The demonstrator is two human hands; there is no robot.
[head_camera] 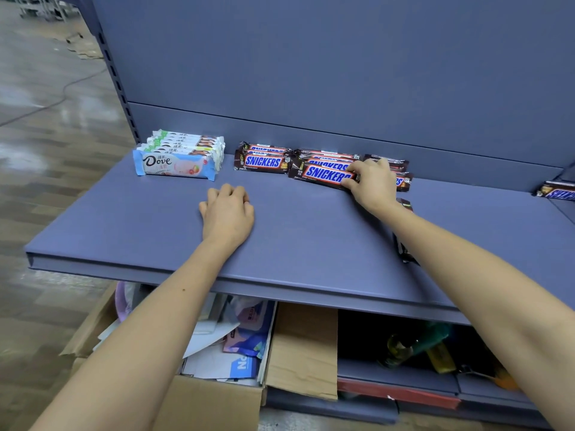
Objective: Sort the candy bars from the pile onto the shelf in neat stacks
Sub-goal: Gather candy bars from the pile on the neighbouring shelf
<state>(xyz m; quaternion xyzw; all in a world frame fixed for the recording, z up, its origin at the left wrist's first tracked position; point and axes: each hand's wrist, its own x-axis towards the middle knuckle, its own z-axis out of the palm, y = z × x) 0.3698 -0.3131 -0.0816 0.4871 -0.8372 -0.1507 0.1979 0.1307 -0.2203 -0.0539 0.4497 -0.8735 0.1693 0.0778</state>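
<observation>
Straight ahead in the head view, a blue-grey shelf (140, 228) fills the middle of the frame, backed by a plain panel (311, 73) of the same colour running toward twelve o'clock. At about ten o'clock a Dove stack (180, 157) sits near the back edge, and just to its right a small Snickers stack (263, 160) lies flat. Toward one o'clock a second, looser heap of the same bars lies against the panel; the right hand (371, 180) pinches the top Snickers bar (323, 174) there between thumb and curled fingers. The left hand (228, 213) rests at centre on bare shelf, fingers curled under, holding nothing. A lone bar (558, 191) lies at three o'clock on the frame edge, and a dark wrapper (404, 253) shows partly beneath the right forearm. Under the shelf, toward six o'clock, an open cardboard box (301, 346) holds papers. Glossy wood-look floor (46, 135) spreads at nine o'clock, crossed by a thin cable (62, 91).
</observation>
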